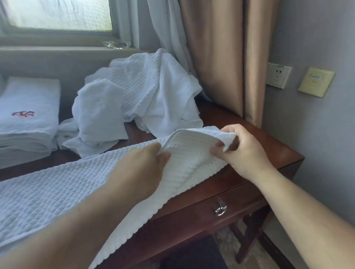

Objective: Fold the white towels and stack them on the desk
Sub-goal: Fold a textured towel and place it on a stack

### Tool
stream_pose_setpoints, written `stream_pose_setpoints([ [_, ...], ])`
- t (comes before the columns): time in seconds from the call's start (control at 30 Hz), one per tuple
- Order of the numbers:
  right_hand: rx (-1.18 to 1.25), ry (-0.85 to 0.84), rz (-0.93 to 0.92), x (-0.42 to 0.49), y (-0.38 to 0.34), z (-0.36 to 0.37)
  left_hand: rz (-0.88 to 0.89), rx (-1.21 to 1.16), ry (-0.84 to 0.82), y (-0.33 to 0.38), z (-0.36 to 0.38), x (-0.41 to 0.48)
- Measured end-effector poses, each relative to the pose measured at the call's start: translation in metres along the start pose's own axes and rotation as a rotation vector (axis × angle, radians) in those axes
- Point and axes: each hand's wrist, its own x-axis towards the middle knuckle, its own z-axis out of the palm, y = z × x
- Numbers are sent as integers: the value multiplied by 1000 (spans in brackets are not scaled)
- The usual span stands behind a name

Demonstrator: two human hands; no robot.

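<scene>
At far left a folded stack [19, 123] waits on the desk [259, 139]. Left hand [145, 165] and right hand [238, 148] both pinch the spread towel [69, 188] (right end lifted); its overhanging near edge could drag it floorward.

Bare counter [259, 139] shows only along the right edge and in a narrow strip between the spread towel [47, 190] and the loose heap [142, 98] behind it. A folded stack [20, 127] fills the far left. The curtain [218, 54] hangs just beside the heap, closing the back right corner.
</scene>
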Motion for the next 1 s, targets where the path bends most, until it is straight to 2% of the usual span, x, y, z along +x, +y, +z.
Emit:
stream_pose_setpoints([
  [0.07, -263, 200, -147, 6, 0, 4, 62, 107, 33, -7, -9, 15],
  [0.13, -424, 316, -252, 17, -1, 6, 102, 223, 31, -15, -17, 31],
  [0.23, -355, 267, -282, 40, -2, 9, 89, 385, -47, -24, -22, 57],
  [0.33, -213, 217, -168, 67, -3, 11, 125, 479, -146, -33, -21, 82],
  [0.5, -477, -32, 222, 100, 18, 20, 335, 644, -244, -49, -9, 106],
  [0.7, -709, 15, 275, 102, 36, 32, 315, 513, -317, -71, 14, 119],
  [0.77, -809, 1, 263, 99, 35, 38, 328, 480, -274, -78, 22, 116],
  [0.87, -980, 96, 117, 94, 22, 45, 282, 390, -160, -85, 21, 109],
  [0.93, -898, 143, -29, 88, 6, 55, 171, 299, -142, -91, 12, 101],
  [1.0, -728, 98, -133, 76, -13, 75, 46, 205, -136, -103, -4, 87],
])
